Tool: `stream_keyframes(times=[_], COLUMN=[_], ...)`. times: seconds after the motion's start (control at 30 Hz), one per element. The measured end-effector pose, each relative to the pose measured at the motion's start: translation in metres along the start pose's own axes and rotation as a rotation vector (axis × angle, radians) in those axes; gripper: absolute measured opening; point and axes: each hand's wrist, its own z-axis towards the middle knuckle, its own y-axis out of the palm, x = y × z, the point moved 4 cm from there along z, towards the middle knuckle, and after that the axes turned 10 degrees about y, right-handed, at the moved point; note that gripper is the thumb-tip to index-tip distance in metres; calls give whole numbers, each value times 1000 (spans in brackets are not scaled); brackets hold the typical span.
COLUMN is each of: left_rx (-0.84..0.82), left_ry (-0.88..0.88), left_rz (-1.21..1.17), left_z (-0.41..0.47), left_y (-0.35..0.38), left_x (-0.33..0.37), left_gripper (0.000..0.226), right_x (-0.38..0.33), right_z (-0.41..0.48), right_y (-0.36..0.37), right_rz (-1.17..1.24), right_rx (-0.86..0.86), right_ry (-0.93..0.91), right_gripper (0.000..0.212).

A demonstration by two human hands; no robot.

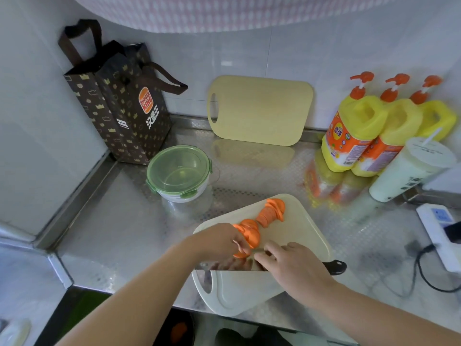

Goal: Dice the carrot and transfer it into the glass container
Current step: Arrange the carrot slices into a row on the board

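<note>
A white cutting board (294,228) lies on the steel counter and carries the carrot, cut into round slices. One fanned pile of slices (273,211) sits at the board's far end, and another pile (249,233) lies nearer. My left hand (219,243) pinches a carrot slice (240,255) at the near pile. My right hand (291,265) reaches in from the right, its fingers stretched towards that slice. Beneath it a knife lies flat across the board, with its blade (224,266) under both hands and its black handle (335,267) sticking out to the right. The glass container (179,171), closed with a green lid, stands behind the board to the left.
A brown paper bag (119,106) stands in the back left corner. A second beige cutting board (259,111) leans on the wall. Yellow detergent bottles (356,131) and a white lidded cup (411,171) crowd the right, and a power strip (439,236) with a cable lies further right.
</note>
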Motion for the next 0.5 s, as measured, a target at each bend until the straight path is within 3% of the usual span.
stream_keyframes(times=[0.17,0.5], left_rx=[56,125], left_ry=[71,-66], left_rz=[116,277], left_z=[4,17], left_y=[6,5], left_x=[-6,-40], left_gripper=[25,28], right_x=[2,29], right_z=[4,-7], right_y=[1,1], right_rz=[-10,-32], right_rx=[12,15], right_ry=[18,-11], right_gripper=[49,53])
